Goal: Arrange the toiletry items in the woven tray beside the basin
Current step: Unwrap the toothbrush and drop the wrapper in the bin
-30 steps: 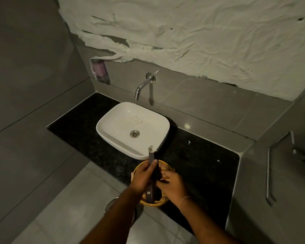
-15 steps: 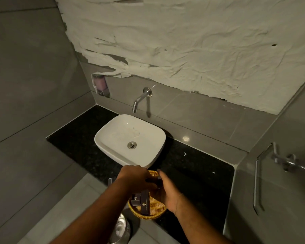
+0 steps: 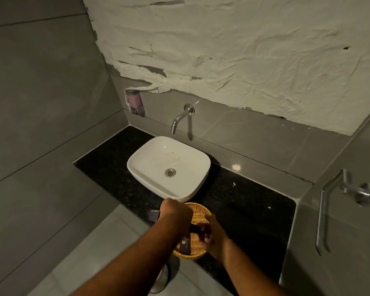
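The round woven tray sits on the black counter's front edge, just in front of the white basin. A dark flat packet with a pale logo lies in the tray's near half. My left hand is a closed fist over the tray's left rim, and the end of a small dark box sticks out on its left side. My right hand is at the tray's right side, fingers curled on a dark packet between the two hands.
A chrome wall tap hangs over the basin. A purple soap dispenser is mounted in the left corner. The black counter runs right to a grey wall with a chrome rail. A metal bin stands on the floor below.
Both hands lowered a long dark packet into the tray. My left hand then shifted to the tray's left rim, where a small dark box end now shows; my right hand stays at the right.
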Motion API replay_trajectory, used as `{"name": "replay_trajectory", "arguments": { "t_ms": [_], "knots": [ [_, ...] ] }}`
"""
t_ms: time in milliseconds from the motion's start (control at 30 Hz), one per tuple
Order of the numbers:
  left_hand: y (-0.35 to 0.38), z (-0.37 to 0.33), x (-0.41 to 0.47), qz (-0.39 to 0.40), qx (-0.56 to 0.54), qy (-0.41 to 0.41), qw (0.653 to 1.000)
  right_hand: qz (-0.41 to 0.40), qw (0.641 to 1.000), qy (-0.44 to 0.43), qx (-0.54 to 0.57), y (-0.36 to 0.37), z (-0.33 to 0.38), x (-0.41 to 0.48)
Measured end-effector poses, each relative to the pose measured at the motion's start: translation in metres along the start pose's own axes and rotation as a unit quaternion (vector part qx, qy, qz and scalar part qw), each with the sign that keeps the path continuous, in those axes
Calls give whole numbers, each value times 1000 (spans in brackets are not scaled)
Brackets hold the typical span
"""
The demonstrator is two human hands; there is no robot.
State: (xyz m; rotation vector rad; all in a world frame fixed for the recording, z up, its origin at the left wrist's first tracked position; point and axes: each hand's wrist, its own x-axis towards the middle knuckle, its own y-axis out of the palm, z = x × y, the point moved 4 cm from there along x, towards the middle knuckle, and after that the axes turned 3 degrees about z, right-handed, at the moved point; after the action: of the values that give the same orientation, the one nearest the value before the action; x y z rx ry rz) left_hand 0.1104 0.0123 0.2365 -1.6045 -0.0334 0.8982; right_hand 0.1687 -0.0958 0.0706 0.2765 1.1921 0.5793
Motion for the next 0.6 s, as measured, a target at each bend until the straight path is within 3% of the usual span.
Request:
{"name": "replay_trajectory", "arguments": {
  "t_ms": [100, 167, 200, 267, 433, 533, 600],
  "knots": [
    [6, -5, -2, -43, -231, -102, 966, 30, 999, -30, -7, 3, -6, -6],
    [12, -11, 0, -57, -157, -61, 984, 41, 998, -41, 9, 4, -11, -9],
    [8, -20, -3, -52, -31, -15, 998, 42, 998, -44, 5, 3, -11, -9],
    [-4, -25, -13, -28, 101, 23, 994, 50, 998, -36, 11, 6, -13, -12],
    [2, -12, -20, 1, 119, -30, 992, 43, 997, 36, -49, 7, -15, -4],
    [7, -14, -14, -12, 87, -18, 996, 42, 997, 40, -53, 4, -18, 5],
    [0, -20, -18, -29, 127, 18, 991, 40, 997, 38, -58, 3, -22, 8]
  ]
}}
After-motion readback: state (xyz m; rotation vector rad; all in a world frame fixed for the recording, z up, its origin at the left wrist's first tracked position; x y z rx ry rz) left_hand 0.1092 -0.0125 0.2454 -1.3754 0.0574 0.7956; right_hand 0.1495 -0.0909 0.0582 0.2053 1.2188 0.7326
